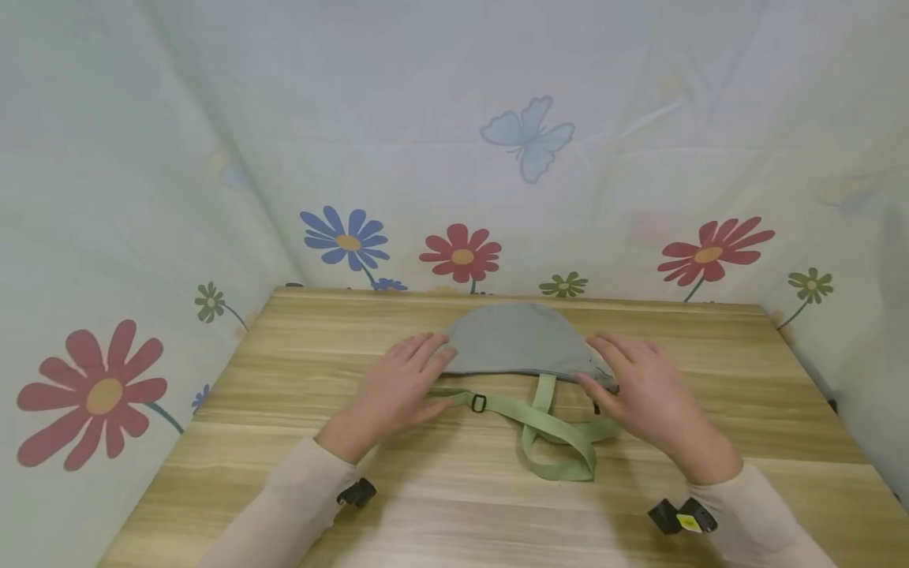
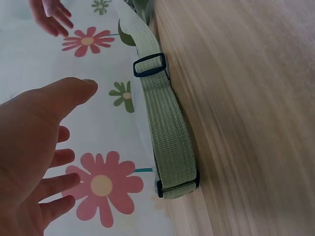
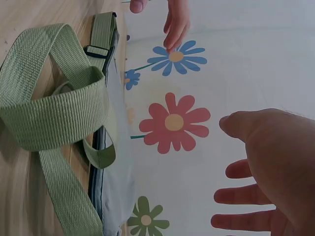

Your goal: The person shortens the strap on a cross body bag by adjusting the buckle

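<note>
A grey half-round fabric piece (image 1: 514, 339) lies on the table with its curved edge away from me. Green webbing straps (image 1: 561, 430) come from its straight near edge and loop loosely over each other. A black slider buckle (image 1: 479, 403) sits on one strap, also seen close up in the left wrist view as a dark buckle (image 2: 149, 65). My left hand (image 1: 394, 390) is at the fabric's left end, its fingers extended and parted from the thumb. At the right end my right hand (image 1: 646, 390) has its fingers spread likewise. Both wrist views show the hands holding nothing.
The wood-grain table (image 1: 284, 481) extends around the fabric piece. Behind and beside it hangs a white curtain (image 1: 426, 95) printed with flowers and a butterfly. A small black device (image 1: 682, 517) is at my right wrist, and another black device (image 1: 357, 493) at the left.
</note>
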